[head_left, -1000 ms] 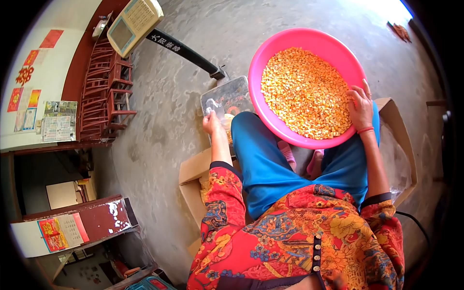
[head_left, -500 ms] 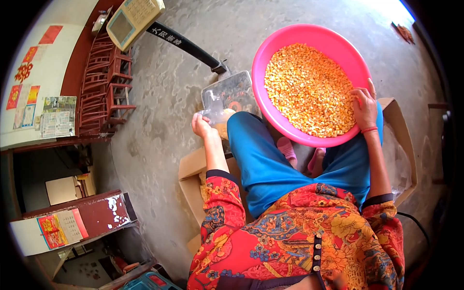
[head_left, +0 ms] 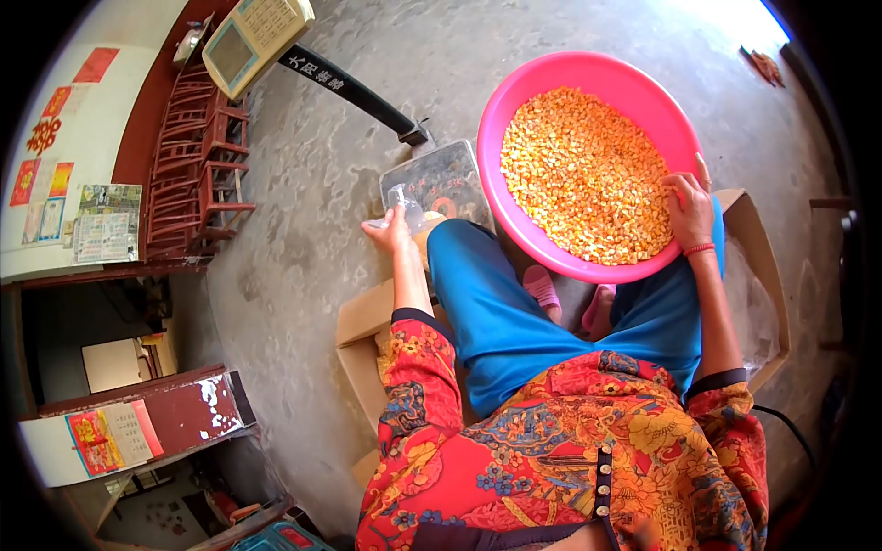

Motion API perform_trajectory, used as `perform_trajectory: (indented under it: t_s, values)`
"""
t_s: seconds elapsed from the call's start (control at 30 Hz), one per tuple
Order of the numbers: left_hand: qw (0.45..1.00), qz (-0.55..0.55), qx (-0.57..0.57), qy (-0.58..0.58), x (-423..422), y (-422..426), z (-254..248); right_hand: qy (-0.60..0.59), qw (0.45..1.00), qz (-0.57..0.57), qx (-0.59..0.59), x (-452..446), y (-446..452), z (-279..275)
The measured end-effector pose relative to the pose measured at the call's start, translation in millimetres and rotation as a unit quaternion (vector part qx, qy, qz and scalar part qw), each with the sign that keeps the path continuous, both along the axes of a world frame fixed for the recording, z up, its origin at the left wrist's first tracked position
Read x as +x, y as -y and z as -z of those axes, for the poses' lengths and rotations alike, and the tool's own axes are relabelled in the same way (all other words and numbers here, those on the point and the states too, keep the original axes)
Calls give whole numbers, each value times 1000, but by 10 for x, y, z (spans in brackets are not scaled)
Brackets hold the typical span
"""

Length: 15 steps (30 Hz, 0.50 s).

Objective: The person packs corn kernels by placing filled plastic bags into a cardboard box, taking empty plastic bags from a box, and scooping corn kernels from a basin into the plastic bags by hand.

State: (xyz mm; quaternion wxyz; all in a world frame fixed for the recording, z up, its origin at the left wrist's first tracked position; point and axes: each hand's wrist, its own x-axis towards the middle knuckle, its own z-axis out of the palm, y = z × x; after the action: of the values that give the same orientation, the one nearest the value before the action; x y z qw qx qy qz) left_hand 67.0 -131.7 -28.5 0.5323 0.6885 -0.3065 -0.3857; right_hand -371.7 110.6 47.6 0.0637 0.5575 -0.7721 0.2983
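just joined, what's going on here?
A seated person has a pink basin of yellow corn kernels over their knees. Their right hand is at the basin's rim, fingers curled over into it. Their left hand holds a clear plastic bag beside the left knee, in front of the scale; the knee hides part of the bag, so I can't tell how full it is or whether it rests on the scale.
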Motion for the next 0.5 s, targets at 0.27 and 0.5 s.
perform_trajectory:
  t_s: [0.27,0.5]
  values:
    - [992,58,-15,108,-65,36,207,0,1000,5,0,17,0,-20]
    - [991,-24,-24,132,-142,81,231,4,1000,2,4,10,1,-21]
